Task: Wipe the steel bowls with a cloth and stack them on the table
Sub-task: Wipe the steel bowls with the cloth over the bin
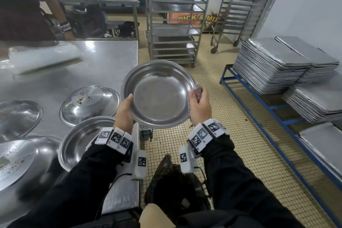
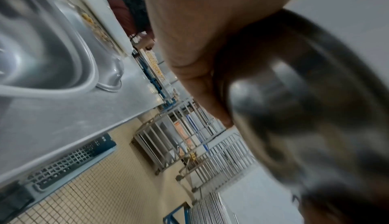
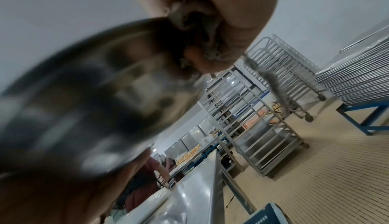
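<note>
I hold the steel bowl (image 1: pixel 158 94) tilted toward me off the table's (image 1: pixel 103 65) corner, left hand (image 1: pixel 124 112) curled on its left rim, right hand (image 1: pixel 200 105) pinching the cloth (image 1: pixel 198 93) against the right rim, nearest the unwiped inside.

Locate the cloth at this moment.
In the head view the cloth is bunched in the right hand, pressed against the right rim of the held steel bowl, out past the table's edge above the tiled floor.
</note>
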A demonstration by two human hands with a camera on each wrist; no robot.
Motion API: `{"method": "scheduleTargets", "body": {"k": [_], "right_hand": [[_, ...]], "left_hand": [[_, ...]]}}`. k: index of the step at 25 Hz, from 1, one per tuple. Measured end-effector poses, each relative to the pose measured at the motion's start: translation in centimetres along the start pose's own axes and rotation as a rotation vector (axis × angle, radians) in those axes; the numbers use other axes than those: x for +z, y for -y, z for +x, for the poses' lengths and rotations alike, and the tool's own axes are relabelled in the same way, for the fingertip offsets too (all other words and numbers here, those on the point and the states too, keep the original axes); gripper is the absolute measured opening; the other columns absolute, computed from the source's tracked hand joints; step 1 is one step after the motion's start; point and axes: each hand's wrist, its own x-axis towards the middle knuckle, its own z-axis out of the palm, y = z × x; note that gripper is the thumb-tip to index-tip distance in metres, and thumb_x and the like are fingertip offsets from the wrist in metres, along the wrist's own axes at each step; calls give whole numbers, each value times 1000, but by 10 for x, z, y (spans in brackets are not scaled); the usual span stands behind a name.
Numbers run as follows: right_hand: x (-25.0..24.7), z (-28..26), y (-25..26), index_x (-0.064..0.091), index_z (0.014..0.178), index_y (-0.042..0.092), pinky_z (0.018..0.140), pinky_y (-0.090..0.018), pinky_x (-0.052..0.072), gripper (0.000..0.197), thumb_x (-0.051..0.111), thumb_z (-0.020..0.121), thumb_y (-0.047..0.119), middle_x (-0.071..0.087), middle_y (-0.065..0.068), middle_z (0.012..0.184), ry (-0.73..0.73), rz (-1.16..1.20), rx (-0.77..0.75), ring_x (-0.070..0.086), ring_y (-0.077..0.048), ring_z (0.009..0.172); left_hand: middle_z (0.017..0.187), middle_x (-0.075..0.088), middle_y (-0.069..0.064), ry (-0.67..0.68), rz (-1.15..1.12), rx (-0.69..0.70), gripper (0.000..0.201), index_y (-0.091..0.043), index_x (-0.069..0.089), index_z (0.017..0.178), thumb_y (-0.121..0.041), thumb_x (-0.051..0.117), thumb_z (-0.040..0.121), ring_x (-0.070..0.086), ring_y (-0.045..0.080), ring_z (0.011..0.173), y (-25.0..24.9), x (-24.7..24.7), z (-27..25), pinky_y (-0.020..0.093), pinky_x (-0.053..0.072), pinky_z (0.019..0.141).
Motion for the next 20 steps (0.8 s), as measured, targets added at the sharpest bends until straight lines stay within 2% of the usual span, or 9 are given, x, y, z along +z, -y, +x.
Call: {"method": "scheduleTargets", "body": {"k": [2,4,6,9,11,14,16,18,20], "right_hand": [[15,-13,-3,35,136,20,59,-14,44,43,45,97,34,59,3,105,-79,69,37,60,-7,81],[19,-19,-6,31,139,21,56,-11,41,47,49,96,30,56,5,103,-131,133,69,55,1,75],[9,-14,-7,37,134,20,64,-16,48,41,50,96,26,56,6,101,-116,116,77,54,2,78],[-8,-1,-7,46,128,20,79,-23,50,34,52,95,27,58,7,102,52,-2,47,56,-1,88],[-10,2,-6,47,129,22,78,-20,48,36,53,94,30,58,10,104,92,-8,25,56,0,91],[-5,-3,-4,43,132,22,74,-21,49,38,50,95,32,58,8,103,35,22,20,56,-2,89],[2,-10,-6,39,134,21,70,-23,52,40,47,97,32,58,6,99,-3,63,47,60,-8,87],[11,-17,-8,31,138,21,60,-14,45,44,44,98,33,57,8,97,-20,117,85,61,-8,85],[22,-20,-14,24,142,21,60,-15,45,51,44,98,34,59,4,101,-47,163,104,61,-7,81]], "left_hand": [[102,72,8,-44,105,-15,36,-16,60,116,-40,40,100,68,24,97,13,5,-1,44,52,92],[111,68,13,32,144,-22,42,-15,52,127,-44,44,97,69,26,96,19,5,-1,47,54,90],[123,61,18,126,30,-5,69,-11,38,140,-52,56,88,67,30,101,12,-5,4,48,57,82],[134,48,25,176,-21,83,95,-3,36,142,-63,67,75,55,38,115,-6,-26,19,56,47,96],[132,51,23,164,-24,61,87,-4,39,141,-55,68,77,54,35,115,-11,-29,20,54,45,99],[116,63,14,33,8,63,49,-7,48,136,-34,51,95,61,29,106,-2,-21,17,39,52,84],[109,67,12,-28,48,64,40,-9,53,129,-30,45,96,64,28,102,5,-14,12,36,53,79],[101,69,11,-42,104,50,31,-13,60,115,-30,41,97,65,27,98,8,-8,9,40,53,83],[102,67,11,5,212,10,26,-15,58,108,-28,36,100,65,24,95,12,0,5,41,53,90]]}}
